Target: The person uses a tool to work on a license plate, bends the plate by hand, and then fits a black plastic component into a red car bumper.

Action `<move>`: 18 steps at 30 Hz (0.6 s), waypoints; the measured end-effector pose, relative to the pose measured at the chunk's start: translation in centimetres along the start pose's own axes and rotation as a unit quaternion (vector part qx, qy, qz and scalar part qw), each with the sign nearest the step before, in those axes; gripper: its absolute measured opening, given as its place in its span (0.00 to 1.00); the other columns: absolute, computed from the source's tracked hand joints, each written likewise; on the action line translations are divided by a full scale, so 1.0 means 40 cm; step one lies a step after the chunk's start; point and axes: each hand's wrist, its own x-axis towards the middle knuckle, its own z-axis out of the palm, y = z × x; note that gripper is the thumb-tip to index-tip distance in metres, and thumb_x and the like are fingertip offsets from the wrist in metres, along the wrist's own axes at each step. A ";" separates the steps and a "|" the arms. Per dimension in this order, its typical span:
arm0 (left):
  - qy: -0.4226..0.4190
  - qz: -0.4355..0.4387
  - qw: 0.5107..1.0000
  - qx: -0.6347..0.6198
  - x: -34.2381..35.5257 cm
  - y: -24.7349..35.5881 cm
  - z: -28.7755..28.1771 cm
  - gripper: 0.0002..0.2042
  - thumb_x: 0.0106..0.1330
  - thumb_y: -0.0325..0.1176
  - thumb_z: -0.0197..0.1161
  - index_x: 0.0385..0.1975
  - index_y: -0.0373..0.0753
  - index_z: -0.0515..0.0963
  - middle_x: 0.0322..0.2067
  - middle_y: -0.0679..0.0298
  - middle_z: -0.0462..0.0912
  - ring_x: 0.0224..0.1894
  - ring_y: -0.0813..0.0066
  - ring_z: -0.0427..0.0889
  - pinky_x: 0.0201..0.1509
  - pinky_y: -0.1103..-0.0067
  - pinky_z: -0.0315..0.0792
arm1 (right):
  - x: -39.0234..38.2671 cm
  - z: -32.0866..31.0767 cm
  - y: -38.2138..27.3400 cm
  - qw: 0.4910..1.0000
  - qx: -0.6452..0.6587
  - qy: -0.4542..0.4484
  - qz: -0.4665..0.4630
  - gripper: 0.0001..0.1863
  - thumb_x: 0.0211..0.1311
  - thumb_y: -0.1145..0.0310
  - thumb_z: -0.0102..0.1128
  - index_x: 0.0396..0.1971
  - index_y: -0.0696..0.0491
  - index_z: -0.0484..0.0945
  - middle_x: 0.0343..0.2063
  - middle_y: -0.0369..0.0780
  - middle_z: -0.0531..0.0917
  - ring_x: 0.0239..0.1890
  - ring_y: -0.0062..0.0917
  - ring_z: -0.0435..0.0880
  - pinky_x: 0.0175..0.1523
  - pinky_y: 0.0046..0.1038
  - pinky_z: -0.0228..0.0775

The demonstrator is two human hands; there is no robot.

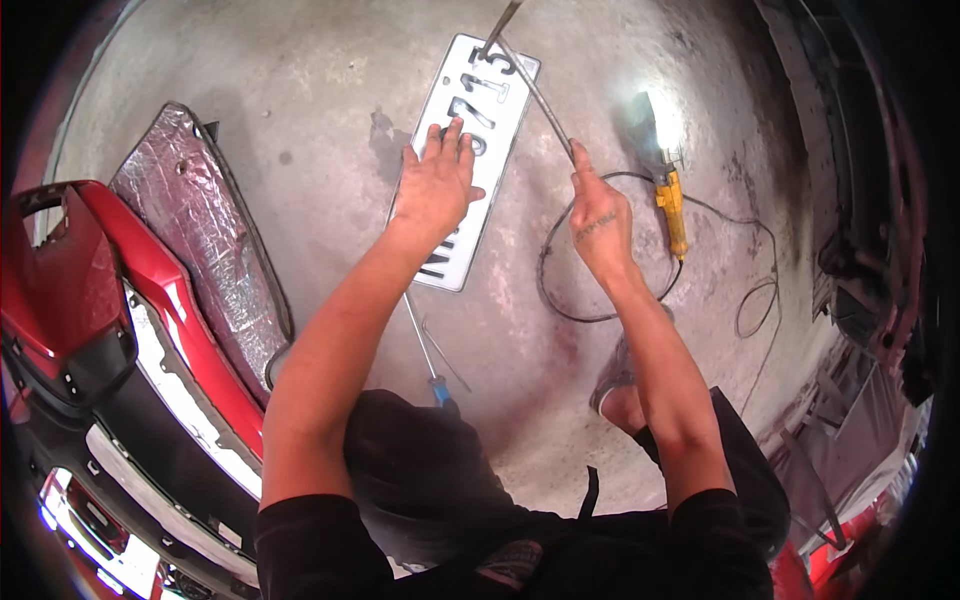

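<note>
My left hand (435, 185) lies with fingers apart on a white licence plate (488, 125) with raised dark characters, flat on the concrete floor. My right hand (600, 215) is closed on a long metal rod (535, 93), whose far part angles over the plate's upper end; whether it touches the plate, I cannot tell. Below the plate, a screwdriver with a blue handle (439, 390) and long shaft lies beside a thin bent metal piece (450, 365), near my dark-clothed knee.
Red and black vehicle body panels (175, 310) and a foil-covered panel (200, 230) occupy the left. A lit work lamp with yellow handle (670, 215) and looped cable lies right of my hands. Dark metal parts (840, 260) line the right edge. My foot (618, 405) is below the cable.
</note>
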 end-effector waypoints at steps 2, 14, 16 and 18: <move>0.015 -0.001 1.000 0.000 0.004 -0.002 0.003 0.40 0.73 0.54 0.60 0.77 0.37 0.57 0.80 0.58 0.48 0.81 0.54 0.51 0.77 0.52 0.58 | 0.002 -0.003 -0.001 1.000 -0.012 -0.012 0.004 0.28 0.71 0.78 0.56 0.70 0.47 0.72 0.26 0.55 0.80 0.26 0.49 0.81 0.36 0.42 0.72; 0.042 0.003 0.999 -0.009 -0.002 -0.005 0.012 0.39 0.71 0.54 0.62 0.75 0.35 0.60 0.80 0.57 0.51 0.80 0.53 0.54 0.75 0.51 0.61 | -0.047 -0.030 0.015 1.000 -0.007 -0.010 0.018 0.31 0.69 0.80 0.56 0.71 0.44 0.71 0.25 0.53 0.78 0.26 0.48 0.80 0.37 0.41 0.73; 0.037 0.004 0.999 -0.009 0.005 -0.006 0.009 0.39 0.71 0.54 0.61 0.75 0.35 0.60 0.80 0.57 0.51 0.80 0.53 0.53 0.75 0.51 0.61 | -0.059 -0.028 0.024 1.000 -0.005 0.001 0.022 0.31 0.69 0.80 0.56 0.71 0.43 0.70 0.25 0.53 0.78 0.26 0.48 0.80 0.36 0.41 0.73; 0.032 0.006 0.999 -0.010 0.008 -0.001 0.003 0.39 0.72 0.54 0.61 0.75 0.35 0.60 0.80 0.57 0.50 0.80 0.53 0.53 0.75 0.51 0.61 | -0.067 -0.028 0.040 0.995 -0.050 -0.066 0.050 0.36 0.61 0.82 0.53 0.71 0.44 0.70 0.25 0.48 0.81 0.28 0.45 0.83 0.36 0.43 0.75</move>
